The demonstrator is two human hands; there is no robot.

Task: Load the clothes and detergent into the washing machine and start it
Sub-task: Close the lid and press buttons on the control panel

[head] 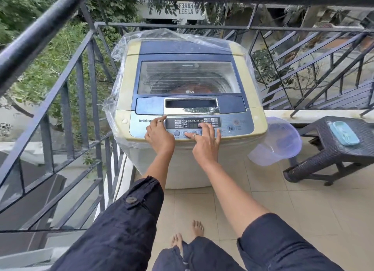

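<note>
A cream and blue top-loading washing machine [249,92] stands on the balcony, its glass lid [189,77] closed; reddish clothes [194,89] show dimly through the glass. My left hand [158,134] rests on the left part of the control panel [238,121], fingers reaching to the panel's upper edge. My right hand [205,142] lies spread over the panel's middle, its straight fingers on the row of round buttons and the display. No detergent container is in view.
Clear plastic sheeting [119,54] hangs behind and left of the machine. A translucent purple jug [277,143] sits right of it. A dark wicker stool [332,147] carries a teal case [345,133]. Black railings [66,100] close the left and back.
</note>
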